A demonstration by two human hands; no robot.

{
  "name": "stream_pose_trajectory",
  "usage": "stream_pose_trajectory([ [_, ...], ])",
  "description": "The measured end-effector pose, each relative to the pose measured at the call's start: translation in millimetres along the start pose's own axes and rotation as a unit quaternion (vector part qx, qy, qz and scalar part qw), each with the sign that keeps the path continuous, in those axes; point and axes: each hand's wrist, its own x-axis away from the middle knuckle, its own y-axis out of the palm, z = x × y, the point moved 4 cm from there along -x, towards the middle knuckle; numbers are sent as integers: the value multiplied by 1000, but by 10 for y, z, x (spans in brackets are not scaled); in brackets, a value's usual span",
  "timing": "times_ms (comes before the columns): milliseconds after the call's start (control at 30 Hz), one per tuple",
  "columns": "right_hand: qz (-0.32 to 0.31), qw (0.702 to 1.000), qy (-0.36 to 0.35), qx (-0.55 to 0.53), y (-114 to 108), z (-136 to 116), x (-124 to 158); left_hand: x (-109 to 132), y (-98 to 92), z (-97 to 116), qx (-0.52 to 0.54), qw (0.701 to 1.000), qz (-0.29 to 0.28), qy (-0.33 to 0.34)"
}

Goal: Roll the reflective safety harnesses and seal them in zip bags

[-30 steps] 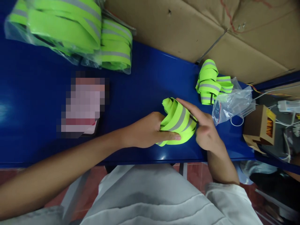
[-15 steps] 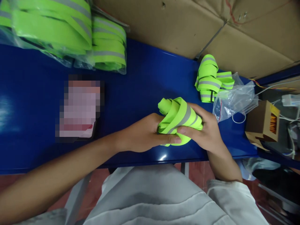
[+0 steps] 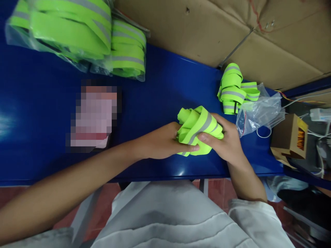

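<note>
A bundled neon-yellow reflective strap point(image 3: 199, 125) with grey stripes is gripped between my two hands above the blue table point(image 3: 155, 93). My left hand point(image 3: 165, 139) closes on its left side, thumb lying across the lower front; its other fingers are mostly hidden. On the right side, my right hand point(image 3: 224, 139) wraps round the bundle with the thumb pressed on the front. Farther back to the right lies another folded reflective strap point(image 3: 231, 91), beside a crumpled clear plastic bag point(image 3: 258, 113).
Bagged rolls of the same strap point(image 3: 69, 31) sit at the back left. A pixelated, phone-like flat object point(image 3: 94, 117) lies left of my hands. An opened cardboard box point(image 3: 287, 136) and white cables stand at the right. Brown board point(image 3: 181, 31) lines the back edge.
The whole view has shifted slightly, with things at the left appearing farther right. Both hands keep their hold on the strap, and its folds look slightly changed.
</note>
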Motion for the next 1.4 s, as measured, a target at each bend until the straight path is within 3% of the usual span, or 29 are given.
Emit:
stream_pose_trajectory([
  [133, 16, 998, -28, 46, -14, -34, -18, 13, 31, 11, 4, 999, -35, 5],
  [233, 9, 999, -30, 43, -16, -32, -35, 31, 89, 34, 62, 994, -90, -12],
  [333, -4, 999, -24, 30, -20, -26, -43, 35, 110, 48, 113, 988, -99, -22],
  [467, -37, 998, 23, -36, -2, 2, -61, 44, 84, 77, 49, 996, -76, 15],
  [567, -74, 988, 72, -111, 33, 39, -77, 51, 42, 99, -64, 997, -19, 45],
  [633, -77, 986, 81, -121, 39, 55, -81, 44, 42, 81, -78, 996, 6, 40],
  [800, -41, 999, 16, -10, 15, 41, -69, 10, 95, -27, 8, 998, 55, 9],
  [1000, -68, 997, -3, 31, 54, 76, -83, 65, 21, -33, -85, 990, 100, -50],
  [1133, -85, 996, 5, -3, 23, 107, -79, 63, -14, -3, -77, 993, 77, -52],
  [1267, -101, 981, 78, -144, 12, 175, -68, 23, 49, -40, -6, 999, 31, -44],
  [1400, -123, 941, 192, -251, 82, 240, -87, 9, 112, -83, 35, 997, 31, -54],
])
